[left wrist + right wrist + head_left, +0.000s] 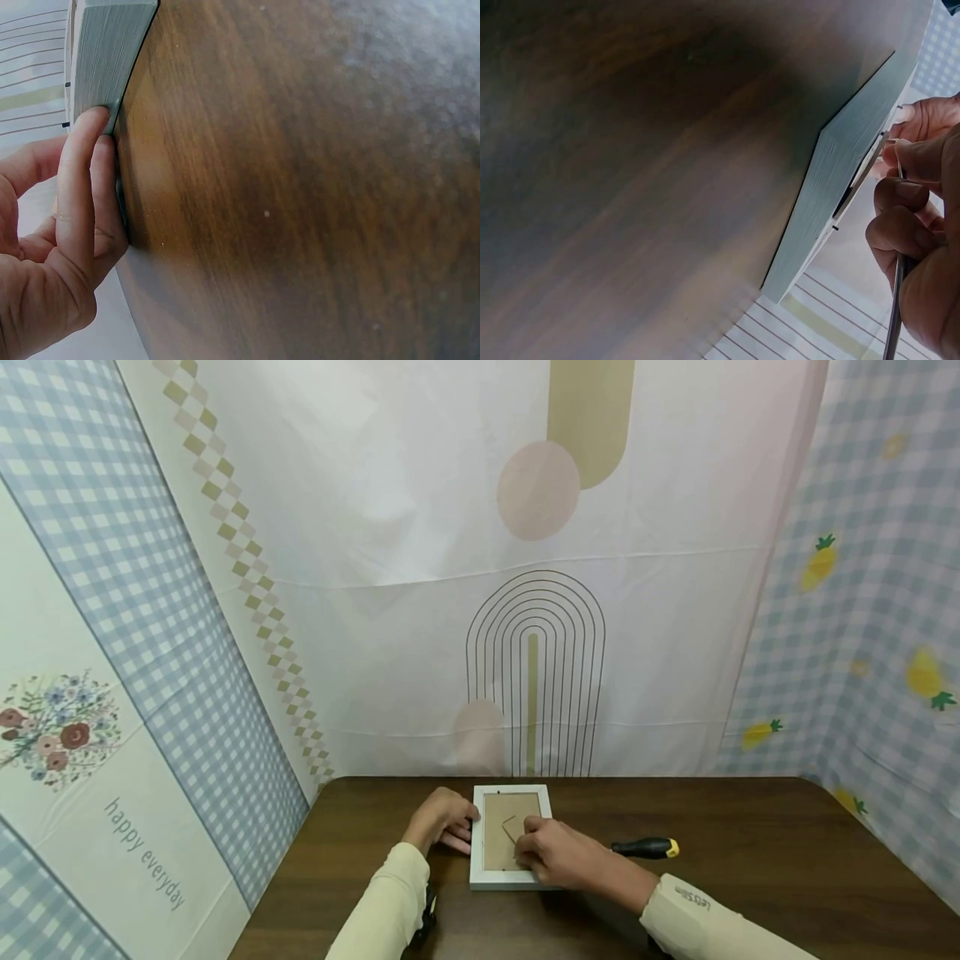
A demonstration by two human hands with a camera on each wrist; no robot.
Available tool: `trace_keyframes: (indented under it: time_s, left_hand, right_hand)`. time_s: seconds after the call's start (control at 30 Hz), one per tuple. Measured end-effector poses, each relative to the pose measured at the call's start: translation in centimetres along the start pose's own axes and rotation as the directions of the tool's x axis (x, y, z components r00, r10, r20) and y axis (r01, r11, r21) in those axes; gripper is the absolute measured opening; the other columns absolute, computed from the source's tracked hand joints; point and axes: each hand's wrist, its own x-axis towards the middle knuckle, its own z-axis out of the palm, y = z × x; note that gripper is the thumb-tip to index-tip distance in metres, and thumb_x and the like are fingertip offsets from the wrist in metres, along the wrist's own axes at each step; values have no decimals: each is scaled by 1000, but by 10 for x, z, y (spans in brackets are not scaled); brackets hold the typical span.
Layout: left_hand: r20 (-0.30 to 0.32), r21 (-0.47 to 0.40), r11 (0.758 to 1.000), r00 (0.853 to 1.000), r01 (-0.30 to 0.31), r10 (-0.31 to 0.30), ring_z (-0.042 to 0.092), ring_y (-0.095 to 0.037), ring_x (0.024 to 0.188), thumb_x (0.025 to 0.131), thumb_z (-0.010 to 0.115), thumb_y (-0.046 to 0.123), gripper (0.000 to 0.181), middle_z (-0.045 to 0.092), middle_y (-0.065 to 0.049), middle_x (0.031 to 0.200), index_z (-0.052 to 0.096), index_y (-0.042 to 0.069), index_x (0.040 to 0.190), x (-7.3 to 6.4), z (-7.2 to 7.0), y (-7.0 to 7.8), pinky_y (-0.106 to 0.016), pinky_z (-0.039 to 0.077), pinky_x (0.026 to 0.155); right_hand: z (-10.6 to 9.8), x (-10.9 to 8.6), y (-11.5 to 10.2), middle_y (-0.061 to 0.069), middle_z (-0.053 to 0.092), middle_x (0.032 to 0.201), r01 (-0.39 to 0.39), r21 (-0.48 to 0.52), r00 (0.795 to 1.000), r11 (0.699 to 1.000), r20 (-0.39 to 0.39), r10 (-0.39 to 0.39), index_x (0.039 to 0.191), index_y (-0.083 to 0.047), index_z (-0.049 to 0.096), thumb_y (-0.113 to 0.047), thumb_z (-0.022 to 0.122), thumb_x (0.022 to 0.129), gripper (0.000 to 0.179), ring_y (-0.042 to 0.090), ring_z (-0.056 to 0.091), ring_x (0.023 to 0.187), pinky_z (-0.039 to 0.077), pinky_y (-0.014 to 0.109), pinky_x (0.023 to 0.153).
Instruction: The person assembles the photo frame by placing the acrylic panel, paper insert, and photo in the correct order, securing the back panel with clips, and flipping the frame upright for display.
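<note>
A white picture frame [510,882] lies with its brown backing board [495,852] facing up, a thin bent line showing on the board. My right hand [551,853] is over the frame's right part, fingers curled round the metal shaft of a screwdriver [895,319]. Its black and yellow handle sticks out to the right beyond the hand. Thumb and forefinger come together at the board's edge, covering the tip. My left hand [447,822] rests at the frame's left side, where fairly straight fingers [76,180] touch the outer edge.
The dark wooden table [750,852] extends on both sides of the frame. A patterned white cloth [405,677] hangs behind it, with blue checked cloth at the left and right. Small dark tabs [835,228] stick up from the frame's back.
</note>
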Motion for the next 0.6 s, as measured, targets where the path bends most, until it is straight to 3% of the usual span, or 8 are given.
trace_keyframes:
  time_s: [0.13,0.37,0.6]
  left_hand:
    - [-1,-1,1000,1000,-1,1,79,-38,90,96,74,4,29,71,-33,115,71,-11,121,0,0,0,-46,77,73]
    - [0,0,1000,1000,-1,1,77,-35,88,96,74,5,25,71,-31,114,72,-8,117,0,1,0,-44,77,72]
    - [-6,-1,1000,1000,-7,7,77,-35,87,95,74,5,21,71,-30,112,72,-6,113,0,1,0,-45,77,73]
  right_hand:
    - [-2,2,-4,-7,50,81,-6,17,1000,1000,20,5,88,-14,79,-2,80,98,15,-8,37,71,38,3,59]
    - [2,2,-8,-7,53,81,69,-14,998,997,-11,-70,90,-15,80,-2,82,96,14,-8,37,75,38,2,62]
    - [5,3,-9,-7,57,84,92,-12,996,996,10,-91,93,-15,81,0,80,96,15,-6,43,76,43,2,64]
